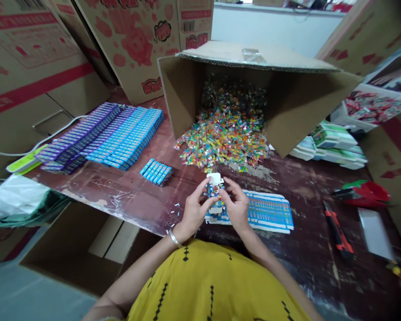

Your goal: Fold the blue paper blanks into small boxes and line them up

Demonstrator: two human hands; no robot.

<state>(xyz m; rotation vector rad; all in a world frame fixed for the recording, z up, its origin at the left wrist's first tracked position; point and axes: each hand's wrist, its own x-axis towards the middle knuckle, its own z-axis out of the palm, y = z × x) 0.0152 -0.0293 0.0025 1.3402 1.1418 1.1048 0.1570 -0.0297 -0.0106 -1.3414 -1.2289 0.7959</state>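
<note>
Between my two hands is a small blue printed carton [215, 189] with white end flaps standing out at top and bottom. My left hand [198, 203] grips its left side with thumb and fingers, a silver bangle on the wrist. On the right side, my right hand [236, 203] holds the same carton, thumb on its front. Right under the hands lies a row of flat, overlapping blue carton blanks [270, 211]. Beyond the hands, a heap of small clear packets of colourful candy [227, 138] spills from a cardboard box [290, 98] lying on its side.
Left on the worn red-brown table [127, 200] are a small group of blue cartons [156, 172], stacked blue cartons [130, 138] and purple cartons [80, 133]. A utility knife [338, 232] lies right, near a red item [367, 192]. An open box [76, 249] stands below the table edge.
</note>
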